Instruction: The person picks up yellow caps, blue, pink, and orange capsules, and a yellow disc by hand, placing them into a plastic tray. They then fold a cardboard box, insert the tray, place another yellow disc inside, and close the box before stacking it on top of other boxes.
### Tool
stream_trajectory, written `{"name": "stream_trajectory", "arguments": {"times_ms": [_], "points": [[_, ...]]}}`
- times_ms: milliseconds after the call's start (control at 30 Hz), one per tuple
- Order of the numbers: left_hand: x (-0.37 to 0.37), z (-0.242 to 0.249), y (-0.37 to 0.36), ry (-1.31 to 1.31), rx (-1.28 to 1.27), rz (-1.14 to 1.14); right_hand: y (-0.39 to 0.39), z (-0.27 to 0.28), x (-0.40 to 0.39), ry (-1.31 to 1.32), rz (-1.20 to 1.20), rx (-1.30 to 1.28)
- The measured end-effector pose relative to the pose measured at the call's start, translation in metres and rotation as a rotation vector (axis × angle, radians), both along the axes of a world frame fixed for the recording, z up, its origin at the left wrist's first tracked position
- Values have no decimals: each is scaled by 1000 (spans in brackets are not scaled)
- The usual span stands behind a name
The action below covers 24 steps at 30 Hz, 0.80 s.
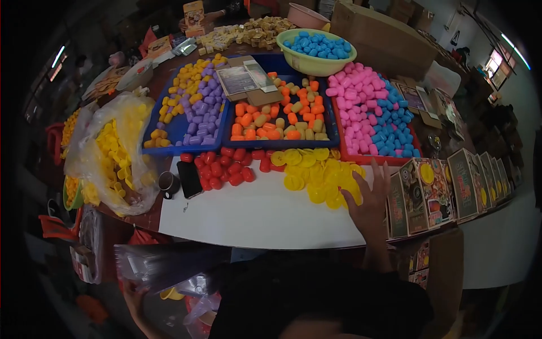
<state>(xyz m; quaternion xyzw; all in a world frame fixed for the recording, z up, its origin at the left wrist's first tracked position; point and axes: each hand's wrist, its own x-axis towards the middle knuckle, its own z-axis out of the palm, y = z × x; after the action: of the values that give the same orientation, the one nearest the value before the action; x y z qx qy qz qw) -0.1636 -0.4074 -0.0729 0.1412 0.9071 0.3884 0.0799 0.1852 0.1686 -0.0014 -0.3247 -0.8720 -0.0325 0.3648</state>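
My right hand (370,198) reaches over the white work surface (243,220), fingers spread at the right edge of a pile of flat yellow discs (319,176). Thumb and fingertips are at the discs; I see none lifted. Low on the left, my left hand (133,294) grips the lower edge of a stack of clear plastic bags (164,264); its fingers are partly hidden. Beside the discs lie red capsule-like pieces (223,168) and a black phone (189,179). Several printed boxes (426,195) stand in a row right of my right hand.
Behind the surface are blue trays (186,150) and a red tray (389,160) of coloured pieces. A green bowl (310,66) holds blue ones. At left are a bag of yellow pieces (116,152) and a dark cup (168,183). Another person's arm (214,15) shows at the far side.
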Motion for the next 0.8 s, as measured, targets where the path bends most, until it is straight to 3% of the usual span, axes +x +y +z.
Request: {"name": "stream_trajectory", "arguments": {"times_ms": [133,233,300,500,633,700,733,767,800], "points": [[0,0,-10,34,-17,-15,1,-19,-12,34,120,-163],[18,32,18,-74,-228,138,0,-32,-20,61,209,-261],[62,78,85,298,-649,-71,-1,-38,-22,51,240,-314],[52,67,68,675,-538,16,9,-41,-28,15,519,-416],[46,58,48,885,-615,206,12,-38,-28,-17,578,-414],[46,57,41,967,-696,317,13,-40,-31,-36,503,-291],[45,82,46,1089,-655,395,12,-43,-32,-57,572,-309],[40,116,63,1391,-539,303,11,-46,-34,-41,556,-282],[44,132,78,1227,-254,457,10,-48,-37,-15,523,-251]]}}
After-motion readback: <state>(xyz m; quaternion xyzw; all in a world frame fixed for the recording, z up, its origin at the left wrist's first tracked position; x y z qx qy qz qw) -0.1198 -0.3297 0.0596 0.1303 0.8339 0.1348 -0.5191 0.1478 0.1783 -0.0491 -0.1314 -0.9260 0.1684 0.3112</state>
